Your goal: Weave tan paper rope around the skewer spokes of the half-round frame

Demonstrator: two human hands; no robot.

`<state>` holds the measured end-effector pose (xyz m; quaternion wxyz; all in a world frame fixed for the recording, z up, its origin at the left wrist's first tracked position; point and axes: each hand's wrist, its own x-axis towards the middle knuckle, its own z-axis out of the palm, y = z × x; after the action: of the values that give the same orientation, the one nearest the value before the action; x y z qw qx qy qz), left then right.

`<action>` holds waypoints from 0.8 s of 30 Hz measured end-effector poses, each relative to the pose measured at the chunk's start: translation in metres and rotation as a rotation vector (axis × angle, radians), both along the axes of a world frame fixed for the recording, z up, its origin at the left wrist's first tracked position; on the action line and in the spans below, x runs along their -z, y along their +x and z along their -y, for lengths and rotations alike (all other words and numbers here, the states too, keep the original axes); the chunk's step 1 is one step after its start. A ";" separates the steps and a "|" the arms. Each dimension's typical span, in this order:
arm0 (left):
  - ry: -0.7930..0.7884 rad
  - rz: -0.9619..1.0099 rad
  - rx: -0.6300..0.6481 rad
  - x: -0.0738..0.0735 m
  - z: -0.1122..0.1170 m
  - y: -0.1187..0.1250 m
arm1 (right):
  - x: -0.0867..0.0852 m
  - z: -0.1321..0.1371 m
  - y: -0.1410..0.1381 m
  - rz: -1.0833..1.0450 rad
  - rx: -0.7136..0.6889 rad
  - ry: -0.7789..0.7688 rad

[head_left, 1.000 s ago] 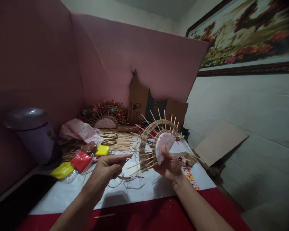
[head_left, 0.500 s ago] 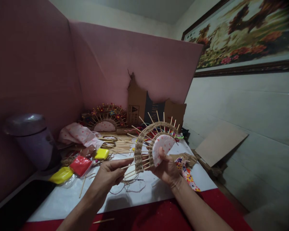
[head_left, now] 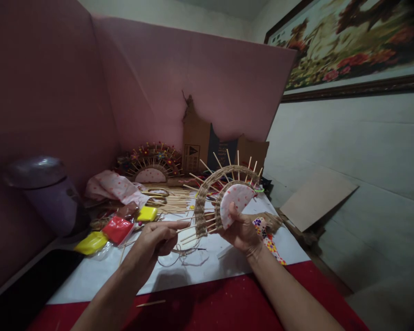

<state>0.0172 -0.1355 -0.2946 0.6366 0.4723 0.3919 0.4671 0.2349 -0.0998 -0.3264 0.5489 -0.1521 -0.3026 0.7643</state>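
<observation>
My right hand (head_left: 241, 232) grips a half-round woven piece (head_left: 200, 202) by its straight side, thumb on the dotted fabric half-disc (head_left: 232, 204) at its centre. Thin wooden sticks radiate from the disc through two bands woven of brown cord, their bare tips poking out beyond the outer band. My left hand (head_left: 158, 239) is at the lower left of the piece, index finger stretched toward the lower stick ends and the other fingers curled. It does not appear to grip a stick; whether the fingertip touches one I cannot tell. Loose thin cord (head_left: 193, 257) lies on the white sheet below.
Behind stands a similar decorated half-round piece (head_left: 152, 172). To the left are scissors (head_left: 157, 193), many loose sticks (head_left: 174, 200), red packet (head_left: 117, 230), yellow packets (head_left: 91, 242), a purple container (head_left: 53, 197) and a dark flat object (head_left: 37, 280). Flowered fabric (head_left: 271, 239) lies right; torn cardboard (head_left: 196, 142) stands behind.
My left hand has loosened from a pinch near a lower stick to a stretched index finger. The woven piece, still in my right hand, appears slightly higher and farther right; the view has shifted too.
</observation>
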 end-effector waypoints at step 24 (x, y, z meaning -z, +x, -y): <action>0.354 -0.528 -0.199 0.013 0.005 0.007 | 0.004 0.000 -0.012 -0.020 0.119 -0.035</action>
<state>0.0246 -0.1409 -0.3075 0.3722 0.6400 0.5002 0.4491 0.2229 -0.0999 -0.3300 0.5934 -0.1718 -0.2743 0.7370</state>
